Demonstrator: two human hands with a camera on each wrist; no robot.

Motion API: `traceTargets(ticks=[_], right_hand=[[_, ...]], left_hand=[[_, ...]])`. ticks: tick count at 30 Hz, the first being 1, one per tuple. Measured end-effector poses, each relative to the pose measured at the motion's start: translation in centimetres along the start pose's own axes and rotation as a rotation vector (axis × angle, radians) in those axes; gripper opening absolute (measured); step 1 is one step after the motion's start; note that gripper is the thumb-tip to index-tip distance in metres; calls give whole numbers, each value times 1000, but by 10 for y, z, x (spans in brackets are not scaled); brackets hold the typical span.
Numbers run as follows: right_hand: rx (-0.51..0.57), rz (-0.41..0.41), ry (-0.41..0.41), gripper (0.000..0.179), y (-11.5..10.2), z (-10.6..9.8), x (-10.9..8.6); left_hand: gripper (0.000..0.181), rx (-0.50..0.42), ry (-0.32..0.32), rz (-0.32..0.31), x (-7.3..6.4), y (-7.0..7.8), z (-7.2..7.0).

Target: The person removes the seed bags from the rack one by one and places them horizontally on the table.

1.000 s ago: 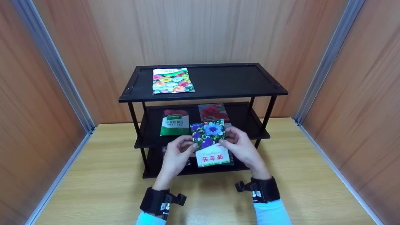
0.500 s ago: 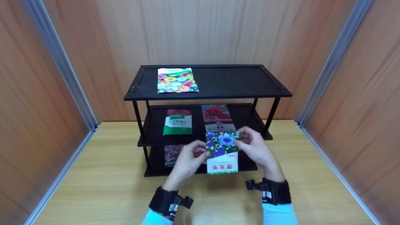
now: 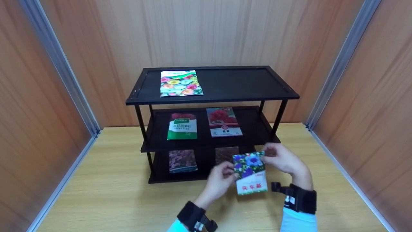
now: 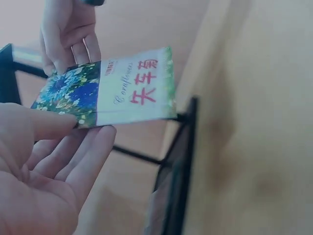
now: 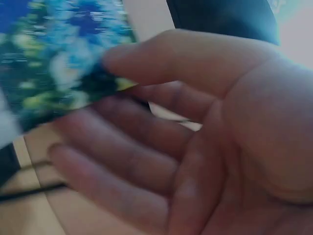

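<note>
A seed packet (image 3: 251,175) with blue cornflowers on its upper part and red characters on white below is held between both hands, in front of the shelf's lower right. My left hand (image 3: 220,180) pinches its left edge, thumb on the printed face and fingers behind. My right hand (image 3: 285,161) pinches the upper right edge. In the left wrist view the packet (image 4: 132,88) reads "Cornflowers" and lies between the two hands. The right wrist view shows my right thumb on the flower picture and fingers beneath it.
A black three-tier shelf (image 3: 244,83) stands ahead. A colourful flower packet (image 3: 182,83) lies on top. The middle tier bears a green-and-white packet (image 3: 182,127) and a red-flower packet (image 3: 223,122). Below lie a purple-flower packet (image 3: 182,161) and a darker one (image 3: 225,154). Wooden walls enclose the table.
Both hands have carried the cornflower packet rightward and down, away from the middle tier. The red-flower packet and the lower right packet now show more fully.
</note>
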State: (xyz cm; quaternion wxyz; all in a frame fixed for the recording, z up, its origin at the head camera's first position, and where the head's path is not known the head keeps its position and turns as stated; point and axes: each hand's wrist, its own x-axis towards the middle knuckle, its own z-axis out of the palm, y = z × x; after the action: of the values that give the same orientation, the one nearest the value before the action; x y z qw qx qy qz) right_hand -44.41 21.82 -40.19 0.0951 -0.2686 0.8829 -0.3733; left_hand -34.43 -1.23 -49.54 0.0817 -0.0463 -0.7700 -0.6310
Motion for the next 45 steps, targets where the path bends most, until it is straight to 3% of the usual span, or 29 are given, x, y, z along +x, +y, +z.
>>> traceTargets(ticks=[5,11,18,29,37,45], right_hand=[[80,90,-54,27,23,-6,1],[164,201,-58,37,45,-7,5],[175,292,-95,38,64,-1,5],[99,454,-158,44,90,8,7],[50,517,-152,25,99,15,4],[49,557,-131,27,103,18,4]], left_hand=[[40,-67,-75,-40,-6,-4,19],[70,-53,-245,-85,-11,-5,32],[73,-49,-374,-123,-18,-9,42],[68,42,-446,-142,-23,-18,52],[67,142,-472,-182,-26,-20,58],[69,200,-491,-256,-26,-19,64]])
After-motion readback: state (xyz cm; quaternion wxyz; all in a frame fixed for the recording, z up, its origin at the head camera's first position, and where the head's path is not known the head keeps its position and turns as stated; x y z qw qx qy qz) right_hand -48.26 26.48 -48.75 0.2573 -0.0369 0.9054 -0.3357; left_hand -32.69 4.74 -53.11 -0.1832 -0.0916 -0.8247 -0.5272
